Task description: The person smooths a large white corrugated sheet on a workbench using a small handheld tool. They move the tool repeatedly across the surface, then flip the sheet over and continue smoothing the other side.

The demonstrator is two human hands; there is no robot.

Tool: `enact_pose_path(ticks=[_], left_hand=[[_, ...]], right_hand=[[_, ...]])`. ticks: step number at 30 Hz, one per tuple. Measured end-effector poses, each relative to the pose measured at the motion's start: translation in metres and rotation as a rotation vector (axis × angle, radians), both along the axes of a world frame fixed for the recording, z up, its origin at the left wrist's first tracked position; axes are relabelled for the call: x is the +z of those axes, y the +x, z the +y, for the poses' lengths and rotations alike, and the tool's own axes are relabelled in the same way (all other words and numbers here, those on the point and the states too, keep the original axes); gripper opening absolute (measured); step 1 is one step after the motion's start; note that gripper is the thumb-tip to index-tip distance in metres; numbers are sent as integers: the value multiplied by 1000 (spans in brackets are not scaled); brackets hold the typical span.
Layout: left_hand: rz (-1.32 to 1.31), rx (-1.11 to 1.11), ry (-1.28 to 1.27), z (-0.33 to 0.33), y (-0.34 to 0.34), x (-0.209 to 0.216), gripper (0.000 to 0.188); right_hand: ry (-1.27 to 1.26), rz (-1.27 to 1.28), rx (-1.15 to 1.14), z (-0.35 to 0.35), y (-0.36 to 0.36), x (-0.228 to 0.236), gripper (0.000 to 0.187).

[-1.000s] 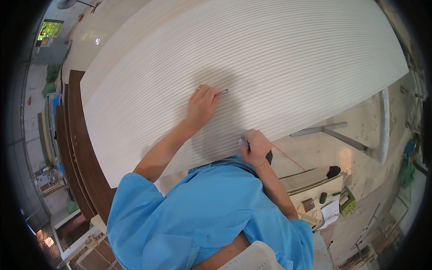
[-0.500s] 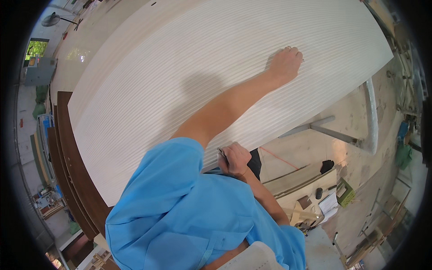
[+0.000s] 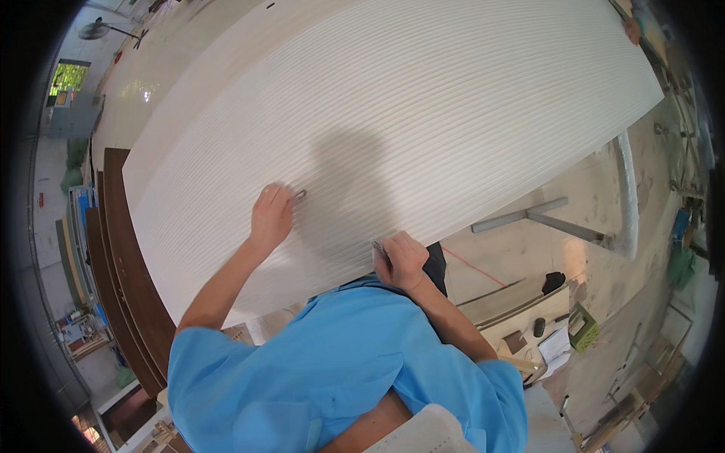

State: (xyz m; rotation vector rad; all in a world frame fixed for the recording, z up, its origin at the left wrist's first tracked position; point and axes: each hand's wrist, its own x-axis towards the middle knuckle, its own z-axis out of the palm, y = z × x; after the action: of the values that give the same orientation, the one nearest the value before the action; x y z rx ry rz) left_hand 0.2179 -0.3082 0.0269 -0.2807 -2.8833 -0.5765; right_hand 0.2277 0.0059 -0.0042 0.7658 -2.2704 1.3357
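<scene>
White ribbed panel (image 3: 483, 113) beneath two closed hands
Left hand (image 3: 272, 217) pinches a small metallic piece (image 3: 300, 194) over the ribs; right hand (image 3: 404, 262) clenches a half-hidden greyish object (image 3: 380, 249) at the near edge; floor (image 3: 529, 253) lies open past the right side, brown boards (image 3: 134, 257) stand close by the left end; the left hand, earlier far rightward, has drawn back; the panel's long axis and ribs slant from lower left to upper right
</scene>
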Motion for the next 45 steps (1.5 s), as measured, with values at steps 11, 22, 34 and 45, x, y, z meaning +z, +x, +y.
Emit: enact_pose_path(ticks=[11, 22, 34, 45], left_hand=[[164, -208, 250, 290, -256, -24, 15], [120, -125, -94, 104, -86, -3, 17], [113, 7, 206, 81, -86, -5, 5], [179, -166, 239, 255, -247, -31, 10]], right_hand=[[-76, -347, 120, 12, 1, 20, 19], [-24, -232, 0, 99, -96, 29, 9], [78, -185, -119, 89, -93, 22, 9], [97, -149, -93, 90, -95, 18, 16]])
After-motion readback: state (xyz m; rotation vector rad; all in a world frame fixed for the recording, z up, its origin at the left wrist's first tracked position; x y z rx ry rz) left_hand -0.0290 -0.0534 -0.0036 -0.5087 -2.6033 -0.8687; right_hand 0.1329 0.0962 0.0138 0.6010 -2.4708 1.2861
